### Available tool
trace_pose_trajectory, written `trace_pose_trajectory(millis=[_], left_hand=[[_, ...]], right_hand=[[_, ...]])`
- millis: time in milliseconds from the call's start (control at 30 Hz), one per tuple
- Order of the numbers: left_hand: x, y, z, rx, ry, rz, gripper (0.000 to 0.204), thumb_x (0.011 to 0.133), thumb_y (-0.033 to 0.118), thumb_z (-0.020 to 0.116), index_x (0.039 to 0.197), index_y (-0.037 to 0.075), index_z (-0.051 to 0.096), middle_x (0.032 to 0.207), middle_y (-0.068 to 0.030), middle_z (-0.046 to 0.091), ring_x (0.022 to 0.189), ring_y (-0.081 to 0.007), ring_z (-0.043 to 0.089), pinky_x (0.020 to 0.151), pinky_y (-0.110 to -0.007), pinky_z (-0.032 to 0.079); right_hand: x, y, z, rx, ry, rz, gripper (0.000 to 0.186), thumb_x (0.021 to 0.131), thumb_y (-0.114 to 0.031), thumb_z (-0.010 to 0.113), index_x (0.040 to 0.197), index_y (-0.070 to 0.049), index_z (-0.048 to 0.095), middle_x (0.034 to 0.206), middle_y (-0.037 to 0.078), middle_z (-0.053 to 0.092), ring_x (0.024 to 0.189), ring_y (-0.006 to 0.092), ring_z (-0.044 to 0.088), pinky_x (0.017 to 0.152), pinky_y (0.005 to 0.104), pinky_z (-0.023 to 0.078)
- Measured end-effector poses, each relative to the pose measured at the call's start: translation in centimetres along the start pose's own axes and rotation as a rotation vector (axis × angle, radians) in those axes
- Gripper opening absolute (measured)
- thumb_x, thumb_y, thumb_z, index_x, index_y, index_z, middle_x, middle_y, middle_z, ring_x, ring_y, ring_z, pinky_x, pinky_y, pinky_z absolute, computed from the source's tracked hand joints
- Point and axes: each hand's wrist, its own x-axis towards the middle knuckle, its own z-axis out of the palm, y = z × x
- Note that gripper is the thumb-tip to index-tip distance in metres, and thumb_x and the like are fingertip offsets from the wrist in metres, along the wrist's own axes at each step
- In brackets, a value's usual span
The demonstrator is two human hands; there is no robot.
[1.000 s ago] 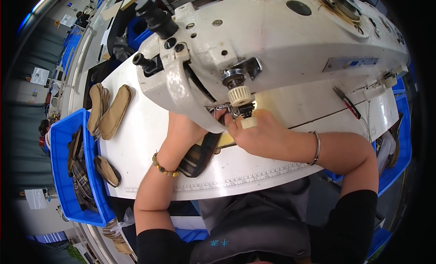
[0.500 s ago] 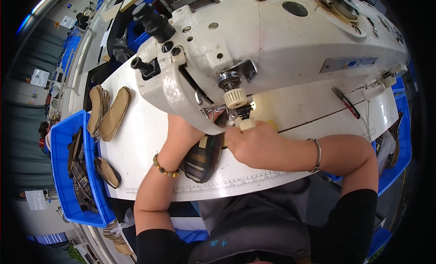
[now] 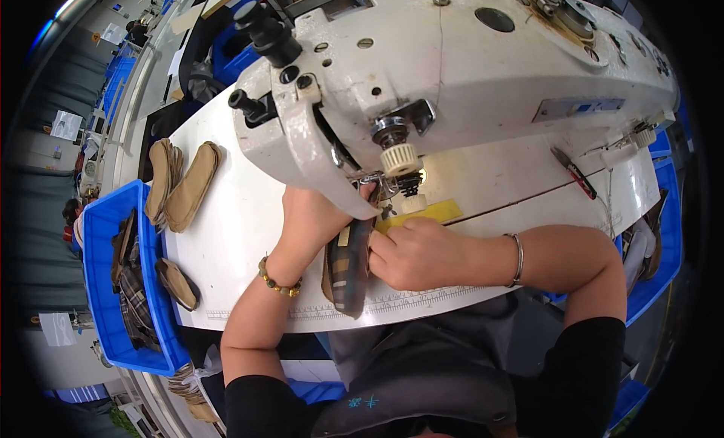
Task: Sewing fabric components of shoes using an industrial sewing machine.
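A plaid fabric slipper (image 3: 347, 268) with a dark edge lies under the head of the white sewing machine (image 3: 467, 76). My left hand (image 3: 313, 219) holds its far left side close to the needle area, and the machine's lever partly hides those fingers. My right hand (image 3: 415, 253) is closed, its fingertips pinching the slipper's right edge. Just beyond that hand, a yellow strip (image 3: 437, 212) lies on the machine bed.
Tan insoles (image 3: 192, 188) and a small slipper piece (image 3: 178, 283) rest on the white table at left. Beside it, a blue crate (image 3: 98, 264) holds plaid pieces. Red-handled snips (image 3: 577, 174) lie at right, near another blue bin (image 3: 664, 242).
The slipper has turned and shifted slightly right, and my left hand moved right with it. My right hand has slid a little left and nearer to me, uncovering more of the yellow strip.
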Motion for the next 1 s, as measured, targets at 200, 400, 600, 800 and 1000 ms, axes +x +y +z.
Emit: trace_pose_trajectory(millis=[200, 400, 600, 800, 1000], left_hand=[[-0.2, -0.9, 0.3, -0.002, 0.139, 0.149, 0.031, 0.071, 0.024, 0.082, 0.086, 0.001, 0.067, 0.067, -0.0066, 0.062, 0.055, -0.0178, 0.053, 0.052, -0.033, 0.044], [-1.7, -0.6, 0.2, 0.002, 0.189, 0.301, 0.017, 0.073, 0.015, 0.08, 0.082, 0.003, 0.071, 0.067, -0.0105, 0.062, 0.06, -0.025, 0.061, 0.054, -0.035, 0.046], [-3.6, 0.1, 0.4, 0.066, 0.108, 0.459, 0.015, 0.079, 0.011, 0.074, 0.094, 0.008, 0.075, 0.099, -0.0113, 0.068, 0.08, -0.0266, 0.066, 0.065, -0.036, 0.054], [-4.3, 0.2, 1.2, 0.094, 0.175, 0.454, 0.016, 0.078, 0.009, 0.074, 0.093, 0.006, 0.075, 0.098, -0.0108, 0.065, 0.073, -0.023, 0.064, 0.063, -0.034, 0.052], [-4.0, 0.4, 0.9, 0.128, 0.216, 0.474, 0.018, 0.078, 0.012, 0.074, 0.096, 0.008, 0.075, 0.096, -0.0099, 0.066, 0.08, -0.0264, 0.063, 0.063, -0.036, 0.052]], right_hand=[[-0.1, -0.1, 0.4, -0.045, -0.046, -0.005, 0.017, 0.062, -0.017, 0.062, 0.062, -0.001, 0.062, 0.062, 0.014, 0.058, 0.048, 0.0185, 0.057, 0.04, 0.0295, 0.042], [-0.3, -0.9, -0.7, -0.146, -0.133, -0.005, 0.031, 0.064, -0.017, 0.062, 0.078, 0.01, 0.069, 0.086, 0.036, 0.066, 0.054, 0.0222, 0.066, 0.042, 0.0289, 0.048], [-0.4, -1.3, -1.1, -0.15, -0.191, 0.021, 0.034, 0.064, -0.018, 0.063, 0.082, 0.009, 0.071, 0.09, 0.038, 0.066, 0.054, 0.0209, 0.065, 0.041, 0.0287, 0.047], [-0.2, -1.2, -1.7, -0.158, -0.251, -0.001, 0.035, 0.064, -0.022, 0.063, 0.08, 0.008, 0.072, 0.089, 0.038, 0.066, 0.058, 0.0218, 0.066, 0.042, 0.0286, 0.047], [-0.4, -1.1, -1.5, -0.221, -0.205, 0.043, 0.034, 0.058, -0.025, 0.064, 0.073, 0.004, 0.073, 0.086, 0.035, 0.067, 0.056, 0.0211, 0.062, 0.041, 0.0271, 0.044]])
